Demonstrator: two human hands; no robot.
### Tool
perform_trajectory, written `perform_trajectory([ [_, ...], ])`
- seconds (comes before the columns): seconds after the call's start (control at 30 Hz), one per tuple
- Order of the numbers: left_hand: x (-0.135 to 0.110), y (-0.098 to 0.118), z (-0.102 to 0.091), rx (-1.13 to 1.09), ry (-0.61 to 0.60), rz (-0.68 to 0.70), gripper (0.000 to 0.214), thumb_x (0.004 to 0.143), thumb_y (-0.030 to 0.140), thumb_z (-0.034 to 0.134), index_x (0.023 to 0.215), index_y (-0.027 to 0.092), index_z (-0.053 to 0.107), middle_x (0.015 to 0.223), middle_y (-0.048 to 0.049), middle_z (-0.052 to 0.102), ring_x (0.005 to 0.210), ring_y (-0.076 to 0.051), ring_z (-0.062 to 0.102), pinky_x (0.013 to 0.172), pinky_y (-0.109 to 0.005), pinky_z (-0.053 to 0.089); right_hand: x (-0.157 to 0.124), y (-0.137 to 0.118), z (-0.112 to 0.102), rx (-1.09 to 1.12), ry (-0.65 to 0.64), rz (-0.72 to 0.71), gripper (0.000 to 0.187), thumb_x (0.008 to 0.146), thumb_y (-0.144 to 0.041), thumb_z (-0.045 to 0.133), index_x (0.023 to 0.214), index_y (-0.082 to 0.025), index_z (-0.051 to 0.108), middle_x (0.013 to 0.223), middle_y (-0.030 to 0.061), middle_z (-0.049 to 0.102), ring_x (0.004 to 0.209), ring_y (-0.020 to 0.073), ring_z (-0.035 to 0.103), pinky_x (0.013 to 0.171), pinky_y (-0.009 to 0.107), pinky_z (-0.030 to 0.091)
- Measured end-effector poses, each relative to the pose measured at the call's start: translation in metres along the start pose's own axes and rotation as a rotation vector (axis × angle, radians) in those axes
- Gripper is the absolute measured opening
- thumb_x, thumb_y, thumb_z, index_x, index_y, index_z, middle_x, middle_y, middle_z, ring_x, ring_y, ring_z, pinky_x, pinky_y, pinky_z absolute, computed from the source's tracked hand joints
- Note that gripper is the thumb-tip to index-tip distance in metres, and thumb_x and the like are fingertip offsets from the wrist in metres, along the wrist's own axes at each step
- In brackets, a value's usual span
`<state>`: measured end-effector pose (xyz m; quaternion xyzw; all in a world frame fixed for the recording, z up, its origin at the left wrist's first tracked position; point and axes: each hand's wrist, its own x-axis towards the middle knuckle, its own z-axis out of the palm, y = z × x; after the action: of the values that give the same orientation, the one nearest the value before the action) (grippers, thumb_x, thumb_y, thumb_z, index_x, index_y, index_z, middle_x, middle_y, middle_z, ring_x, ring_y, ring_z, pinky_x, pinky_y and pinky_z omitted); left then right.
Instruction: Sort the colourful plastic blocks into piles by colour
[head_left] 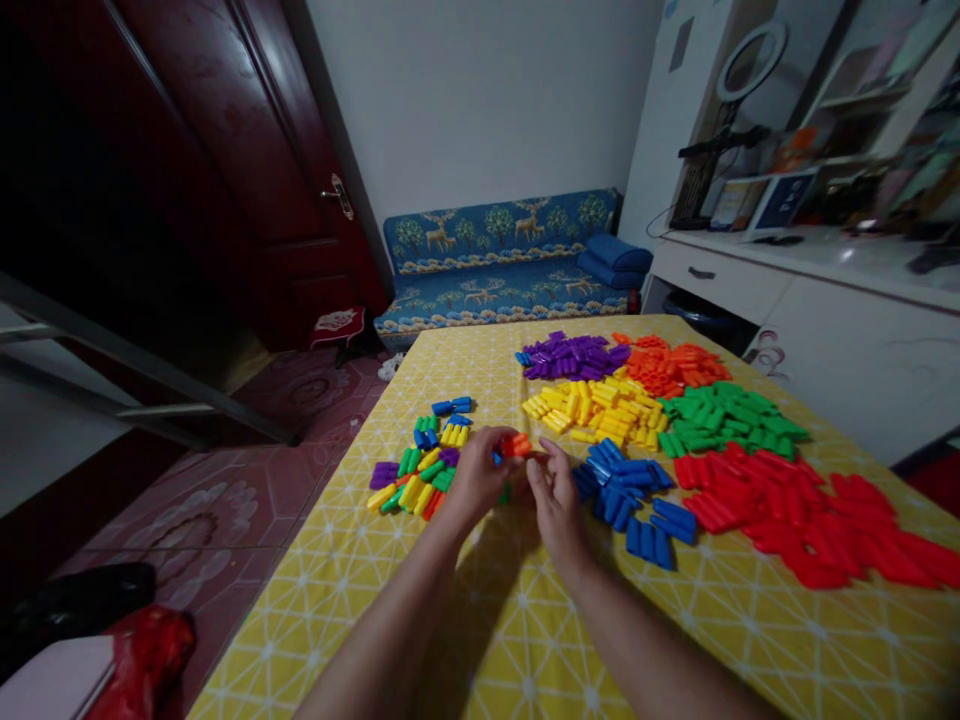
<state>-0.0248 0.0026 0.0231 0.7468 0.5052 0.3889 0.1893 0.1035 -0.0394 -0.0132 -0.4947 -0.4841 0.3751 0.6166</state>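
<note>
My left hand (480,468) is closed around a small orange plastic piece (515,445), with a bit of blue showing by its fingers. Close on the right of that piece is my right hand (556,495), its thumb and fingers apart and bent towards it; whether a fingertip touches it I cannot tell. Something green peeks out below, between the hands. Left of my left hand lies a mixed group of short tube-like pieces (411,490) in several colours. A pile of blue pieces (619,485) is just right of my right hand.
A yellow patterned cloth (360,620) covers the table. Sorted piles of purple (574,357), yellow (600,408), orange (671,365), green (731,418) and red pieces (810,510) spread over its right side. Beyond stand a blue sofa (487,285) and a white cabinet (840,340).
</note>
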Motion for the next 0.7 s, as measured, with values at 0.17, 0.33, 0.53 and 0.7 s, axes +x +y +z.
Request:
perform_trajectory([
  [0.17, -0.030, 0.019, 0.017, -0.220, 0.039, -0.048, 0.028, 0.078, 0.021, 0.069, 0.105, 0.019, 0.070, 0.094, -0.0050, 0.070, 0.082, -0.017, 0.063, 0.070, -0.026, 0.049, 0.000, -0.004, -0.005, -0.054, 0.003, -0.062, 0.037, 0.090, -0.047, 0.052, 0.117, -0.023, 0.058, 0.117, 0.0096, 0.066, 0.107, 0.0236, 0.063, 0.092, 0.040, 0.052],
  [0.33, -0.034, 0.023, 0.021, -0.205, 0.092, 0.033, 0.028, 0.079, 0.014, 0.065, 0.106, 0.019, 0.071, 0.095, -0.0058, 0.070, 0.087, -0.018, 0.063, 0.075, -0.027, 0.049, -0.001, -0.003, -0.007, -0.077, 0.000, -0.089, 0.030, 0.089, -0.043, 0.055, 0.108, -0.021, 0.064, 0.110, 0.0099, 0.070, 0.101, 0.0243, 0.065, 0.089, 0.040, 0.053],
  [0.53, -0.032, 0.017, -0.017, 0.269, -0.037, 0.064, 0.032, 0.076, 0.024, 0.071, 0.108, 0.023, 0.071, 0.104, -0.0088, 0.071, 0.098, -0.026, 0.062, 0.085, -0.037, 0.046, -0.002, -0.003, -0.006, -0.103, 0.029, -0.104, 0.032, 0.090, -0.042, 0.056, 0.112, -0.020, 0.064, 0.105, 0.0096, 0.071, 0.092, 0.0221, 0.067, 0.077, 0.034, 0.056],
  [0.7, -0.033, 0.009, -0.063, 0.402, -0.151, -0.114, 0.023, 0.075, 0.024, 0.072, 0.098, 0.022, 0.072, 0.099, -0.0057, 0.072, 0.092, -0.023, 0.066, 0.080, -0.031, 0.048, -0.003, -0.001, -0.003, -0.091, 0.013, -0.116, 0.034, 0.090, -0.044, 0.056, 0.110, -0.018, 0.065, 0.099, 0.0096, 0.071, 0.083, 0.0202, 0.068, 0.069, 0.030, 0.056],
])
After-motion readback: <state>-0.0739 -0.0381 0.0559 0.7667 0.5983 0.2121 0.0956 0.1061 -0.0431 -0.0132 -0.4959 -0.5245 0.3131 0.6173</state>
